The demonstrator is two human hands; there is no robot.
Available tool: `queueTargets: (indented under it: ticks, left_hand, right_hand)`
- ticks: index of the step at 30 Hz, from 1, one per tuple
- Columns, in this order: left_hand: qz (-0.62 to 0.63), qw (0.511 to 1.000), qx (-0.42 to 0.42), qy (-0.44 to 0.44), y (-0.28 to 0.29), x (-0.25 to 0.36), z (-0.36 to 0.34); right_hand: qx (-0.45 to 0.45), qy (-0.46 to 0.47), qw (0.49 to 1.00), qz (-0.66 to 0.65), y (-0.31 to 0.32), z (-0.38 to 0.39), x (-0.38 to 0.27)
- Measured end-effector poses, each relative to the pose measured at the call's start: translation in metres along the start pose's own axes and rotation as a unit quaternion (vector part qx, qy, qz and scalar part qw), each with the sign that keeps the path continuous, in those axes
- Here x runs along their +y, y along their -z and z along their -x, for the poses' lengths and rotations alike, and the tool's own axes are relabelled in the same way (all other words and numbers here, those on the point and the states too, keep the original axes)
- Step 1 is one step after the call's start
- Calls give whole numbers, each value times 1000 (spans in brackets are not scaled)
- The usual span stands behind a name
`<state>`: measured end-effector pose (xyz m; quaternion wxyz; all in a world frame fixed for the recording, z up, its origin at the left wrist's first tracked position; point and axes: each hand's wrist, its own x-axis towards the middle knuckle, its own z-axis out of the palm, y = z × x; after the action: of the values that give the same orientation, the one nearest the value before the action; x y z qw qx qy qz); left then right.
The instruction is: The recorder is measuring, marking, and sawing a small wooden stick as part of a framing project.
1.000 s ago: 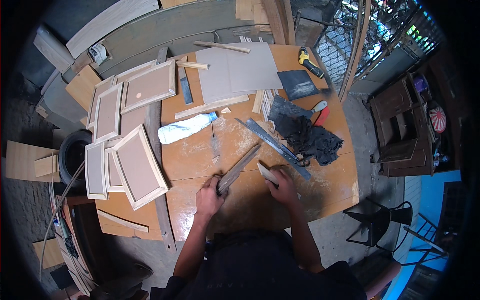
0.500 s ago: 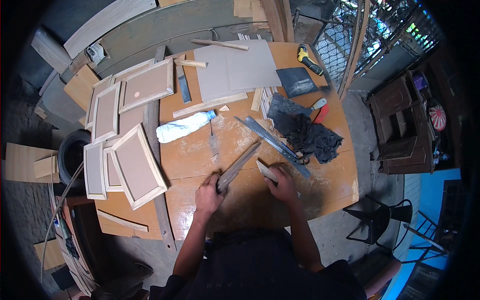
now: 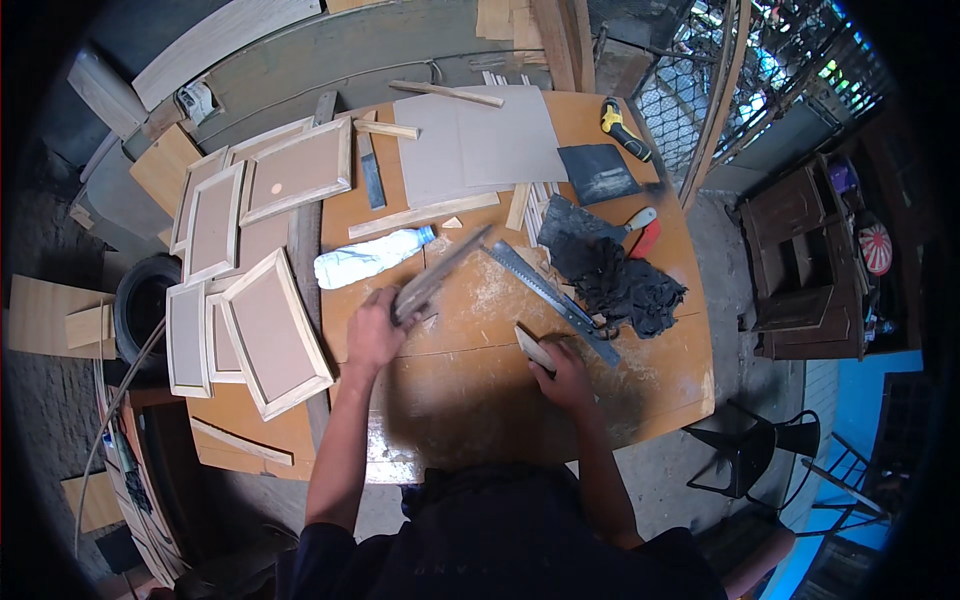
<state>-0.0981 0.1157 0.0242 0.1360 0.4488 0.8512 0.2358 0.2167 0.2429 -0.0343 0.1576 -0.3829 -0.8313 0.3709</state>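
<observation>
My left hand (image 3: 376, 330) is closed round the near end of a long, weathered brown wooden strip (image 3: 442, 273). It is lifted over the table and points away to the right, slightly blurred. In my right hand (image 3: 566, 376) is a short, pale piece of wood (image 3: 533, 347) with a slanted tip. Just beyond that hand lie a perforated metal strip (image 3: 530, 275) and a crumpled black cloth (image 3: 640, 297). Left of the brown strip's far half rests a white plastic bottle (image 3: 365, 258) with a blue cap.
Wooden frames with brown panels (image 3: 277, 335) are stacked along the table's left side. A cardboard sheet (image 3: 480, 140), a yellow-black power tool (image 3: 622, 130), a black sheet (image 3: 598, 173) and a scraper (image 3: 641, 218) lie farther back. A black chair (image 3: 750, 450) stands right of the table.
My left hand has moved left and away from me, carrying the brown strip up toward the bottle. My right hand still holds the pale piece in nearly the same place.
</observation>
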Motion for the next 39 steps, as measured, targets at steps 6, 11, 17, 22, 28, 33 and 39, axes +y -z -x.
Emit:
queueTargets:
  ticks: [6,11,17,22,28,33,39]
  left_hand:
    - [-1,1000,17,14,34,-10,-48]
    - [-8,994,31,103,48,-33,-81]
    - [0,993,32,113,55,-53,-104]
    - [-54,993,31,104,59,-58,-107]
    - [-34,995,40,84,60,-64,-107]
    - [-47,995,66,64,65,-63,-107]
    - [4,989,93,113,72,-67,-105]
  right_hand:
    - [-3,-19,1000,5,3,-3,-2]
    - [-4,-16,1000,7,3,-7,-6]
    - [-30,-60,998,7,5,-8,-8]
    - [-35,-69,997,20,7,-10,-12]
    - [-33,-63,997,13,6,-11,-12]
    - [-25,-55,998,15,5,-11,-10]
    - [-27,-49,998,-1,4,-11,-7]
